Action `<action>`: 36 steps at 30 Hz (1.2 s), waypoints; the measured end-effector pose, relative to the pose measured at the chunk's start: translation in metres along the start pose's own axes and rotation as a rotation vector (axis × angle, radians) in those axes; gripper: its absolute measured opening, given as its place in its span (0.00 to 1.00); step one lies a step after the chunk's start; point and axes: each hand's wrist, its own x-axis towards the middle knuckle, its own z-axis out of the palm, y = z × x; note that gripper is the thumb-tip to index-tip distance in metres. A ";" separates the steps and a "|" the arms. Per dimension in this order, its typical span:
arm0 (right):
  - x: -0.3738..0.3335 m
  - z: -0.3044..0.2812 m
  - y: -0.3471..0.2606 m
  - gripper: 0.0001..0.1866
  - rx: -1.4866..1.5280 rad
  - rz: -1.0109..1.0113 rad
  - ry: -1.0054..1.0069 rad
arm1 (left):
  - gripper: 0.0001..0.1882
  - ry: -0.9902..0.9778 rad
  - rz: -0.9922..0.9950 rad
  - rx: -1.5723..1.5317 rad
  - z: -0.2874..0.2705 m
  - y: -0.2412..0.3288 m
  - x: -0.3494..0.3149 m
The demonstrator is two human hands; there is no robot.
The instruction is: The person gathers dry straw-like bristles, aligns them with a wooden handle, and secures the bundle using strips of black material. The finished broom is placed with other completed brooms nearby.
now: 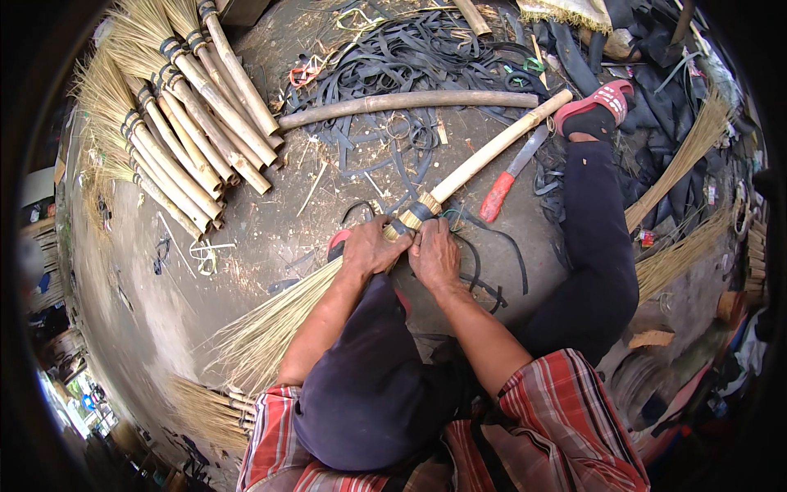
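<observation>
Hands, left (370, 248) and right (434, 254), clamp the broom (459, 176) at its black binding (410, 216) over the floor; slackened grip would probably loosen the bristles (262, 328).

A broom (385, 246) lies slanted across the grey concrete floor (246, 238) — its pale wooden handle running up toward the floor's far right, its end near a red-sandalled foot. The straw-coloured bristles fan out toward the near left edge. Where handle meets bristles, a dark rubber band (414, 215) wraps the neck — only partly seen. A thin black strip (508, 246) trails from the neck in a loop on the floor.
</observation>
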 end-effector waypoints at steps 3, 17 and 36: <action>0.006 -0.006 0.004 0.12 -0.083 -0.068 -0.104 | 0.40 -0.032 0.044 -0.033 -0.006 -0.002 0.001; 0.098 -0.065 0.015 0.34 -0.563 -0.733 -0.385 | 0.55 -0.301 0.059 0.043 -0.032 -0.001 -0.016; 0.131 -0.029 0.033 0.16 -0.490 -0.715 -0.613 | 0.54 -0.283 0.006 0.224 -0.023 -0.011 -0.006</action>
